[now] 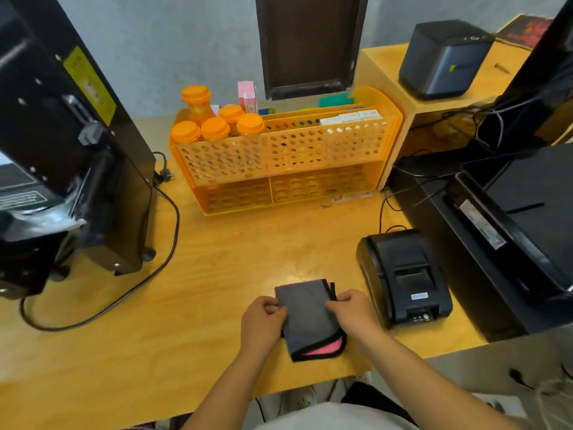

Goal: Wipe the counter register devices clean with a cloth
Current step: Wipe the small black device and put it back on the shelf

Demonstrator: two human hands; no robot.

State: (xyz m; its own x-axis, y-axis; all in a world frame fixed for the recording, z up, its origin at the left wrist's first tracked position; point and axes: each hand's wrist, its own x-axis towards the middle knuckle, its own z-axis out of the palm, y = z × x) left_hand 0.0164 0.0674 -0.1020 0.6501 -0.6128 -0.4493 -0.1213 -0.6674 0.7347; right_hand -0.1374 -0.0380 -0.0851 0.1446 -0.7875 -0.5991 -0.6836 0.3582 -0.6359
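At the near edge of the wooden worktop (155,336), a person's two hands settle a folded grey cloth (307,315) flat on the wood, apparently squaring it into a pad before any wiping starts. The left hand (262,321) has its fingers curled over the cloth's left border, pinching it; the right hand (352,311) pinches the right border near the far corner, thumb and fingertips narrow on the fabric. A pink inner face (325,349) shows where the near corner gapes, so the cloth lies doubled, grey side out.

Just beside the right hand, toward the worktop's right edge, stands a small black receipt printer (403,274), lid closed, its cable trailing back; it looks the nearest device to clean and appears untouched. Further right, a larger black machine (511,228) sits lower, off the worktop's edge.

On the left side a tall black terminal (77,150) stands on its base, its power cord (139,290) looping across the wood toward the near edge, a snag risk for a sweeping cloth.

Against the far wall an orange perforated organiser (285,156) holds orange-capped bottles (217,125) and small boxes. At the far right corner, a raised wooden shelf (387,76) carries a dark cube-shaped printer (443,57), well apart from the hands.
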